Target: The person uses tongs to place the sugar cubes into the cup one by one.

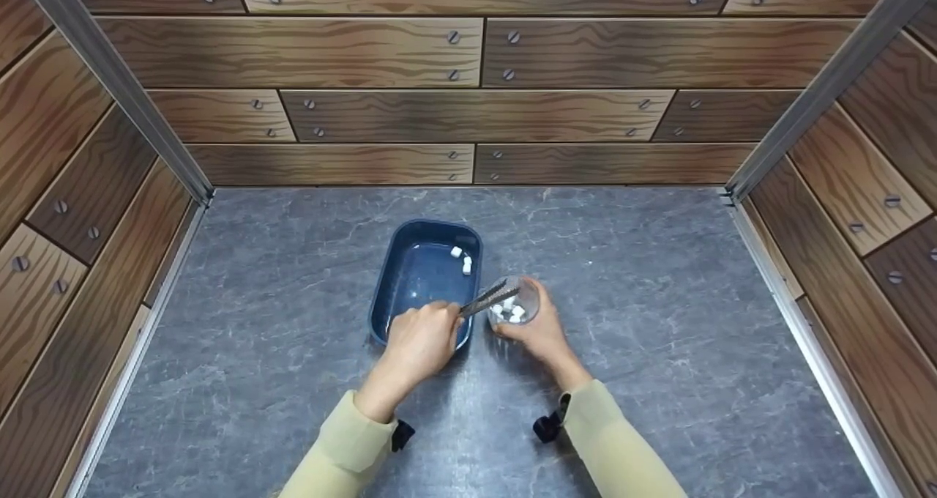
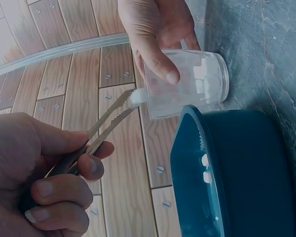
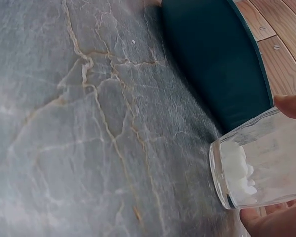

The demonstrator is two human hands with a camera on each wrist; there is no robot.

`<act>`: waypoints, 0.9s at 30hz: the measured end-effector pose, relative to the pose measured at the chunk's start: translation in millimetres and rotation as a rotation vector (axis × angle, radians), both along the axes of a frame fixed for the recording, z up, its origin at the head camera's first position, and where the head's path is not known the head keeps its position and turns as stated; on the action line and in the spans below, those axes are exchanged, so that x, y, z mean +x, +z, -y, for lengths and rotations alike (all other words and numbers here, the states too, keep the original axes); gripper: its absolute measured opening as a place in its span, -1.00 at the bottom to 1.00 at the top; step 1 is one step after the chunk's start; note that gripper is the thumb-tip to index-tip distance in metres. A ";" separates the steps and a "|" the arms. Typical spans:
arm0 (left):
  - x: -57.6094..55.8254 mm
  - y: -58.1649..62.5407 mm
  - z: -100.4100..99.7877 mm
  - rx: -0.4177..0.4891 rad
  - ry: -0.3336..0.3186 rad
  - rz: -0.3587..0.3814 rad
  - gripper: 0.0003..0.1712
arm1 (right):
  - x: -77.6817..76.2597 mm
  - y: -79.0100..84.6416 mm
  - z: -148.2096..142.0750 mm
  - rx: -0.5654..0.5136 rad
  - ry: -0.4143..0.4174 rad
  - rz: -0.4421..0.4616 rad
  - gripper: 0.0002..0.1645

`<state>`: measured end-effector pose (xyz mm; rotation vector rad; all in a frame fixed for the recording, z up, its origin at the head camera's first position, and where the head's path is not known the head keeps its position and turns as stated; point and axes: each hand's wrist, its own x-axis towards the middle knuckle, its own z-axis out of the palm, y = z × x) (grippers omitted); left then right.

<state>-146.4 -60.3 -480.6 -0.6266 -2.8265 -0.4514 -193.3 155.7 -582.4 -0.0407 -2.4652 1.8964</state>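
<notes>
A person's left hand (image 1: 424,340), fingers curled round metal tongs (image 1: 483,304), holds a white cube (image 2: 137,96) at the mouth of a clear glass (image 2: 180,91), gripped by the right hand (image 1: 542,329) beside a blue tub (image 1: 432,274) on the desk (image 1: 659,278). The left hand hides part of the tub's near end; cubes inside the glass (image 1: 510,310) blur together, their number unclear.

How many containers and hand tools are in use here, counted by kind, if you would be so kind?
Blue rectangular plastic tub: 1
Clear round tumbler: 1
Silver serrated metal tongs: 1 pair
Total: 3
</notes>
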 end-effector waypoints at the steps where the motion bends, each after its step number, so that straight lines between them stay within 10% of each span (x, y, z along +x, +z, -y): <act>1: -0.1 -0.5 0.1 0.001 -0.001 0.002 -0.78 | 0.0 -0.2 0.1 0.005 0.001 -0.001 0.22; 27: -19.6 -16.8 31.0 0.105 0.240 0.095 -0.79 | 2.3 -2.3 3.6 -0.008 -0.022 0.026 0.21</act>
